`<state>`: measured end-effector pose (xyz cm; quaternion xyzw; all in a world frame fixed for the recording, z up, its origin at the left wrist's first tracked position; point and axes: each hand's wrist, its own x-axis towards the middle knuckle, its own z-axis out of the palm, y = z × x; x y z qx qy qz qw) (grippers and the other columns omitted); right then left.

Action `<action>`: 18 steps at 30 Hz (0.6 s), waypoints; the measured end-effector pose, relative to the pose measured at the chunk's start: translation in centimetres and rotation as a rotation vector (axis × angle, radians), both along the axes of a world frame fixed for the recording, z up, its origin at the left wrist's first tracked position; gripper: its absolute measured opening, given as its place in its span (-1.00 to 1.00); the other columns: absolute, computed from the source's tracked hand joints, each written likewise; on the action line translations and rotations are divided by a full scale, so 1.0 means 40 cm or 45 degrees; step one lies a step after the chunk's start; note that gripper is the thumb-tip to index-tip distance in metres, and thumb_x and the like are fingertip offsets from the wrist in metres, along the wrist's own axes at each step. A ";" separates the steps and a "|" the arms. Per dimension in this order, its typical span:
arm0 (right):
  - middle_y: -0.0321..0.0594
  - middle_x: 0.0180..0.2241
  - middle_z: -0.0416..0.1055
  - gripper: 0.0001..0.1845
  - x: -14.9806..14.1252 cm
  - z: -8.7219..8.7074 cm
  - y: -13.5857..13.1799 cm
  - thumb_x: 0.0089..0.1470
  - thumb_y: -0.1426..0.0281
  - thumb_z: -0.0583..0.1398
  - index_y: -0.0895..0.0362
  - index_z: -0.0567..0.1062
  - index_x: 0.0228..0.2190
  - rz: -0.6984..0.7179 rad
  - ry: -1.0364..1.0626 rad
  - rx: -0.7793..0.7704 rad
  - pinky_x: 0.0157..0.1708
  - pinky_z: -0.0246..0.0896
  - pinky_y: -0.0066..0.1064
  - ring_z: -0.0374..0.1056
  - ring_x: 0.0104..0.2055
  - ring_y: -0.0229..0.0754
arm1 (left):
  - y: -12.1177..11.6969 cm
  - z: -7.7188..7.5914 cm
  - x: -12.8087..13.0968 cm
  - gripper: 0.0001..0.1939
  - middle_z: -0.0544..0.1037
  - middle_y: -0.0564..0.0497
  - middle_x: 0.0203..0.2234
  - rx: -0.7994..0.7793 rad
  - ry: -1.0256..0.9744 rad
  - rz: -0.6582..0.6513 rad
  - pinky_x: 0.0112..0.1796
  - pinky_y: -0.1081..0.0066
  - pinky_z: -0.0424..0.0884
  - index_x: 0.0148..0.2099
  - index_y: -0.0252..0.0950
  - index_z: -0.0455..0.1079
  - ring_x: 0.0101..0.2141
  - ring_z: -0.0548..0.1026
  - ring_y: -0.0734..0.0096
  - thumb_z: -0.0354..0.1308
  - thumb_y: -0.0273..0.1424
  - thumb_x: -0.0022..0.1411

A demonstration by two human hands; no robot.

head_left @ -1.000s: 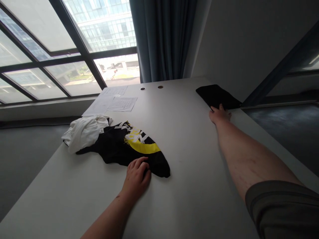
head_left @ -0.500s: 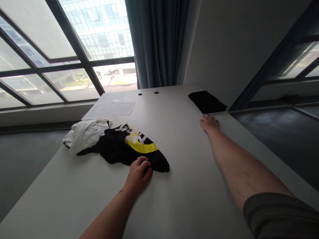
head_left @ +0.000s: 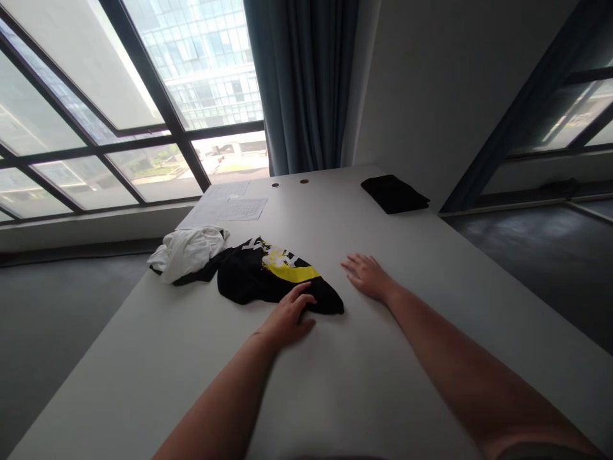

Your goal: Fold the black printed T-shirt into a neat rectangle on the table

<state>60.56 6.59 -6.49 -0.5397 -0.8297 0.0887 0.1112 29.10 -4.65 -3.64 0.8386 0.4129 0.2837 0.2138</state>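
Note:
A black garment (head_left: 249, 285) with a yellow and white print lies crumpled on the white table (head_left: 191, 370). My left hand (head_left: 293, 313) rests at its near edge, fingers apart and lying on the black cloth without gripping it. Just right of the garment, my right hand (head_left: 366, 275) is held low over the table or on it, fingers stretched out and nothing in them. Against the garment's left end sits a bunched white cloth (head_left: 191, 249); whether the two are one piece I cannot tell.
A folded black cloth (head_left: 395, 194) lies by the table's far right edge. Several printed sheets of paper (head_left: 242, 209) are at the far left. Two round holes pierce the tabletop at the back, before a blue curtain (head_left: 304, 89) and a large window (head_left: 211, 57).
My right hand has come back from beside the folded black cloth toward the printed garment. My left hand's fingers have spread, its thumb now out to the side. The view has shifted slightly.

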 end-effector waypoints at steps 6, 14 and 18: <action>-0.06 0.41 0.16 0.04 -0.119 0.028 -0.171 -0.03 0.49 0.21 -0.02 0.05 0.45 0.614 0.406 -0.138 0.46 -0.31 0.14 0.09 0.43 0.05 | 0.019 -0.004 -0.128 -0.43 0.40 -0.15 0.23 0.068 0.229 0.186 0.26 0.05 0.26 0.18 -0.14 0.41 0.24 0.37 0.02 0.36 -0.37 0.11; -0.08 0.28 0.31 -0.65 -0.186 0.008 -0.196 0.08 0.40 0.33 -0.02 0.61 -0.06 0.436 0.517 0.204 0.31 0.14 0.07 0.23 0.31 0.12 | 0.031 -0.004 -0.157 -0.78 0.55 -0.11 0.01 0.043 0.475 0.763 0.06 0.11 0.31 -0.02 -0.15 0.54 0.07 0.46 0.02 0.20 -0.29 0.31; -0.08 -0.04 0.52 -0.84 -0.193 0.014 -0.201 0.13 0.49 0.19 0.04 0.57 -0.30 0.416 0.583 0.310 0.16 0.27 -0.02 0.38 0.05 0.03 | 0.004 0.008 -0.118 -0.77 0.60 -0.09 -0.18 0.027 0.466 0.572 -0.08 0.27 0.36 -0.17 -0.21 0.55 -0.10 0.53 0.18 0.07 -0.30 0.41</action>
